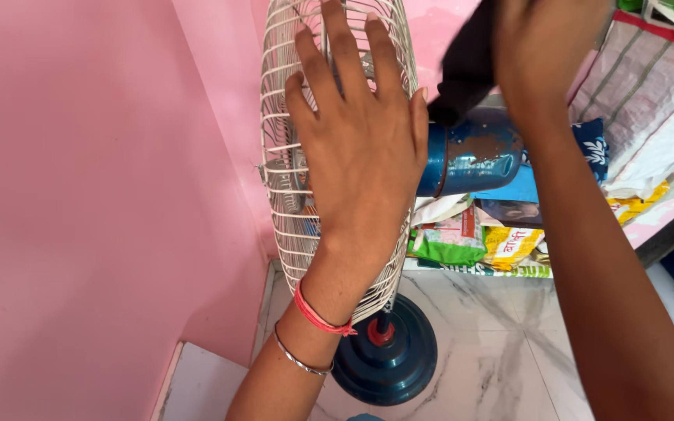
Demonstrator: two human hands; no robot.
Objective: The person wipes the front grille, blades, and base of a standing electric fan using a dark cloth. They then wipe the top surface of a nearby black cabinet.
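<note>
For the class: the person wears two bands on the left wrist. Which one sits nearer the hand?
The red thread band sits nearer the left hand; the thin silver bangle lies farther up the forearm.

the left hand (360, 148) lies flat with fingers spread on the white wire grille (290, 195) of a pedestal fan, whose round blue base (391, 359) stands on the marble floor (501, 343) beside a pink wall (87, 195). the right hand (548, 47) grips a dark cloth (466, 62) just above the fan's blue motor housing (473, 160). printed packets (477, 242) lie piled behind the fan.
</note>
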